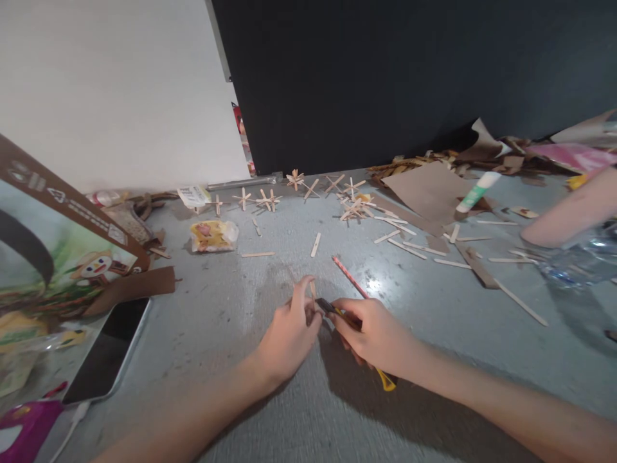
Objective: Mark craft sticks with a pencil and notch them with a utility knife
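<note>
My left hand (289,334) pinches a short wooden craft stick (313,290) against the grey floor, fingers closed on it. My right hand (373,334) grips a yellow and black utility knife (337,311), its blade end touching the stick and its yellow tail (387,381) poking out under my wrist. A pink pencil (349,276) lies just beyond my right hand.
Star-shaped stick assemblies (267,199) and loose sticks (407,247) lie farther back. Cardboard scraps (424,186) and a glue stick (477,191) are at right, with another person's limb (573,215) and a plastic bottle (585,260). A phone (108,347) and printed box (62,257) sit left.
</note>
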Available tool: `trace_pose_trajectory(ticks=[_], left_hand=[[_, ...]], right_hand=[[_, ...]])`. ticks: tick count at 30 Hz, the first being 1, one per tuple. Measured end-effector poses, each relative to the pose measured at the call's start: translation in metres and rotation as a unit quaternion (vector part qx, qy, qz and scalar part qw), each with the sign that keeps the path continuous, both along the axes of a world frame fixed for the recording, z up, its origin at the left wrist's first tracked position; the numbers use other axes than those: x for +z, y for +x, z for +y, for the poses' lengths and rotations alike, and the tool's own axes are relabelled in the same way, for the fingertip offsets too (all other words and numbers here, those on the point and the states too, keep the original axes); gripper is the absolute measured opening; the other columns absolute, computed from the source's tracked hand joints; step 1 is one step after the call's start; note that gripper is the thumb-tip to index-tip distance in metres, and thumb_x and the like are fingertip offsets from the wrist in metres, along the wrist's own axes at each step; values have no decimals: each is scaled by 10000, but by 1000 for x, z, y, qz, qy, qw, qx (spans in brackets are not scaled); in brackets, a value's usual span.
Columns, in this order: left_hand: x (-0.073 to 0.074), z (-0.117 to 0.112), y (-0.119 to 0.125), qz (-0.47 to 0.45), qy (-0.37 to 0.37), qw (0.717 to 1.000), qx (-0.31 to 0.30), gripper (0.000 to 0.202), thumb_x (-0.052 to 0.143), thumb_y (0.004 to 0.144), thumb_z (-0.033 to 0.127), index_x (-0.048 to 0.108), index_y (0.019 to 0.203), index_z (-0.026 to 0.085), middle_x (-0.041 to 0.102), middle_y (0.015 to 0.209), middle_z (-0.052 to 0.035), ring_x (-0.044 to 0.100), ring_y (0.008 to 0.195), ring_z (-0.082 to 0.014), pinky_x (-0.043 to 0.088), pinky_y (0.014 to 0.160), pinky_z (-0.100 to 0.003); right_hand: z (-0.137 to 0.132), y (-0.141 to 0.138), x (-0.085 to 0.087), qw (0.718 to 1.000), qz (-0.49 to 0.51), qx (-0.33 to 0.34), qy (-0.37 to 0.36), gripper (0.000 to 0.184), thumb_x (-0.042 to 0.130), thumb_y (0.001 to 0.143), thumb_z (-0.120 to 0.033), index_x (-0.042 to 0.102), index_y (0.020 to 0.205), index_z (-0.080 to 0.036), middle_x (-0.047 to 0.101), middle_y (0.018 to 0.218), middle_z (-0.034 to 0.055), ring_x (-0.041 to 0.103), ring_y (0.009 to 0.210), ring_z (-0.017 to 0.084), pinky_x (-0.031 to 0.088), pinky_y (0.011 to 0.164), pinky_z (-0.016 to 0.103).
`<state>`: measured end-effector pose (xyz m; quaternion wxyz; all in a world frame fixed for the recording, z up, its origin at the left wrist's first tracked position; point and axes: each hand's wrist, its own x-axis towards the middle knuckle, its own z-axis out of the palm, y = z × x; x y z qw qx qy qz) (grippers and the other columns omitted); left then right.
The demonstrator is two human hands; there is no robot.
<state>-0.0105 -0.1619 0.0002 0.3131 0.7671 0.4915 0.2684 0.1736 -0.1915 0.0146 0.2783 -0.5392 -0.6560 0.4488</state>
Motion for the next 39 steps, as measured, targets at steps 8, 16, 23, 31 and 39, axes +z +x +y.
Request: trace_pose_trajectory(ticks=[8,16,23,31,39], left_hand=[[2,6,-6,-57,1,998,10,521,576,901,227,468,1410,218,690,747,46,602,644,-132,492,713,-266],[3,6,-5,-93,17,995,-13,506,515,981,293,419,1471,211,728,829,7,683,762,-151,523,822,-322],[5,0,1,-167,-34,985,-21,377,496,1011,358,436,1342,185,744,884,-35,695,794,-175,534,801,-340],[1,3,3,-197,-61,978,18,269,496,1019,421,621,987,185,710,782,-28,672,716,-160,525,710,-294],[-1,4,6,-225,-89,969,54,361,541,978,493,671,844,183,671,710,-16,636,672,-158,510,660,-269]], right_hand=[[3,2,-3,984,150,9,-100,280,551,988,-419,512,810,-206,536,570,-65,496,347,67,399,312,173],[2,1,-3,993,108,-13,-35,308,545,984,-408,499,750,-213,541,556,-55,512,362,72,418,328,168],[-1,2,-7,994,102,-29,-3,311,504,1002,-427,520,777,-213,554,572,-42,521,369,87,395,329,179],[-4,2,-2,994,111,-20,-6,291,486,1019,-396,542,802,-211,556,584,-40,526,383,85,406,342,179],[-1,1,-7,991,131,-24,-14,293,490,1010,-426,553,824,-208,552,588,-42,517,377,77,405,333,174]])
